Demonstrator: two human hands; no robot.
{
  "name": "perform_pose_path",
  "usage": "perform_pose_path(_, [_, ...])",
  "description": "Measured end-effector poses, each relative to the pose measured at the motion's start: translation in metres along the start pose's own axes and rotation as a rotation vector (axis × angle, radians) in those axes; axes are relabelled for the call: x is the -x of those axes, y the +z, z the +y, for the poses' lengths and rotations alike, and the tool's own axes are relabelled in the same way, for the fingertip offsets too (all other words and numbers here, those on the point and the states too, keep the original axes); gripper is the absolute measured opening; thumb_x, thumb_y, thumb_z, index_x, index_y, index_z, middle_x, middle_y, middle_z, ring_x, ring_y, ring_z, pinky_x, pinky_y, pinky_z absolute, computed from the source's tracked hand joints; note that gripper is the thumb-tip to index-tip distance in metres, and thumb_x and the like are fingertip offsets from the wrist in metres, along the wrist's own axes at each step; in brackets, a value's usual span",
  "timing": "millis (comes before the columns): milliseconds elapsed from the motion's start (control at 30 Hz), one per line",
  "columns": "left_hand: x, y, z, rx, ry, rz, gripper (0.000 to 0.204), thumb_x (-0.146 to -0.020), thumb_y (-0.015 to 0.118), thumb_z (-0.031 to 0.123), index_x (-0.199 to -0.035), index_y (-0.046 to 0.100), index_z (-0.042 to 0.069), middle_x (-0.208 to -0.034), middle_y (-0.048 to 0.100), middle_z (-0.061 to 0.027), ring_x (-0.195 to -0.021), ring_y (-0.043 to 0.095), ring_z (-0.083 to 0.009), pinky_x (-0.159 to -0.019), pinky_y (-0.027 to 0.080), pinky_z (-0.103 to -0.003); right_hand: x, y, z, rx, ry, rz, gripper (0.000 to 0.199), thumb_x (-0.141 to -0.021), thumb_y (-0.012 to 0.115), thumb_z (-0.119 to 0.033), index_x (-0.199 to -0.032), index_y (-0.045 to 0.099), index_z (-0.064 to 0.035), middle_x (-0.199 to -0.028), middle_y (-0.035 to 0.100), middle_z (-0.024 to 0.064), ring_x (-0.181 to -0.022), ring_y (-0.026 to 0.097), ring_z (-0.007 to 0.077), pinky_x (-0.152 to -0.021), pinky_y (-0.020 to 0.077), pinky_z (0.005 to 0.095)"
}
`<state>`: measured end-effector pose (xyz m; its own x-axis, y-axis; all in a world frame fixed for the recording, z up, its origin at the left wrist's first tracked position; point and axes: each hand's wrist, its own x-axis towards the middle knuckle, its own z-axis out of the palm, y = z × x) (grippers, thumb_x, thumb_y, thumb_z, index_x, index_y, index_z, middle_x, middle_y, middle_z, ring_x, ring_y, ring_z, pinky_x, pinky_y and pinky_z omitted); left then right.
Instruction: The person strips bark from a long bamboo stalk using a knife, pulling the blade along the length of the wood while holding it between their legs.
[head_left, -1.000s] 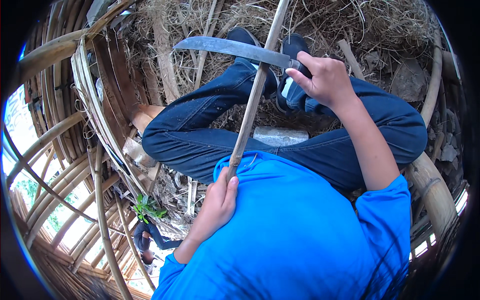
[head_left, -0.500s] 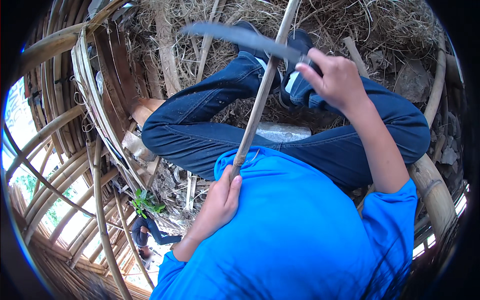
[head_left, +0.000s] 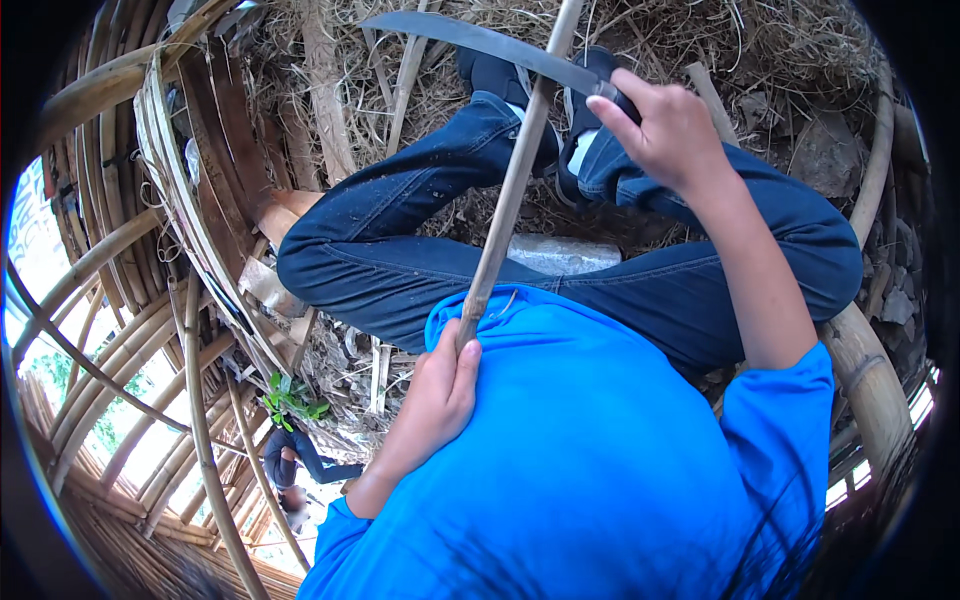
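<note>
Two hands busy, left hand (head_left: 437,395) gripping bamboo stick (head_left: 510,190), right hand (head_left: 665,130) holding blade (head_left: 480,42) raised higher than before.

The person wears a bright blue short-sleeved shirt (head_left: 600,470), dark blue jeans (head_left: 400,260) and dark shoes (head_left: 495,72).
</note>
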<state>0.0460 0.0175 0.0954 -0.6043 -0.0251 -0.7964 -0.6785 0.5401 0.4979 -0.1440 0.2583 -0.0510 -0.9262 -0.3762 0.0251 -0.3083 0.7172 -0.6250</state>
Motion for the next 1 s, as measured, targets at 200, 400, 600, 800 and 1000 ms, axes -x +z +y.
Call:
perform_pose_path(200, [0.002,-0.003,-0.001,0.021,-0.056,-0.078,0.021,-0.101,0.039,0.02,-0.109,0.047,0.002,-0.068,0.043,-0.0013,-0.061,0.041,-0.0101,-0.056,0.036,-0.027,-0.002,0.001,0.013,0.098,-0.011,0.017,0.043,-0.09,0.053,-0.051,-0.08,0.056,-0.0096,-0.055,0.058,0.0142,-0.059,0.064,0.0347,-0.05,0.0491,0.0438])
perform_pose_path(400, [0.001,-0.002,-0.007,0.032,-0.016,-0.015,0.016,-0.1,0.043,0.016,-0.098,0.044,0.001,-0.06,0.046,-0.0181,-0.053,0.05,-0.0344,-0.052,0.034,-0.042,0.001,0.001,-0.01,0.086,-0.067,-0.057,0.043,-0.09,0.053,-0.051,-0.08,0.056,-0.0103,-0.057,0.059,0.0149,-0.059,0.063,0.0349,-0.052,0.0498,0.0445])
perform_pose_path(600, [-0.002,-0.003,-0.001,-0.013,0.028,0.0,0.016,-0.1,0.043,0.017,-0.097,0.043,0.0,-0.059,0.047,-0.0189,-0.054,0.052,-0.0365,-0.051,0.035,-0.043,-0.007,-0.007,0.002,0.05,0.044,-0.039,0.042,-0.091,0.053,-0.05,-0.083,0.06,-0.0093,-0.056,0.058,0.0146,-0.06,0.063,0.0353,-0.053,0.0495,0.0436])
perform_pose_path(800, [-0.007,-0.005,0.007,-0.043,-0.012,0.004,0.015,-0.1,0.043,0.016,-0.097,0.043,0.0,-0.058,0.047,-0.0187,-0.051,0.052,-0.0364,-0.049,0.034,-0.043,-0.013,-0.001,-0.003,0.033,-0.001,-0.056,0.044,-0.09,0.052,-0.053,-0.08,0.059,-0.01,-0.055,0.058,0.0138,-0.057,0.063,0.0341,-0.053,0.0491,0.0441])
perform_pose_path(1000, [-0.005,-0.004,0.007,-0.012,-0.002,-0.011,0.015,-0.1,0.043,0.015,-0.097,0.043,0.001,-0.059,0.048,-0.0192,-0.054,0.053,-0.0382,-0.051,0.035,-0.044,-0.025,-0.01,0.018,0.072,0.035,-0.005,0.039,-0.091,0.053,-0.048,-0.086,0.059,-0.0097,-0.057,0.058,0.0143,-0.056,0.062,0.0326,-0.053,0.0464,0.0424])
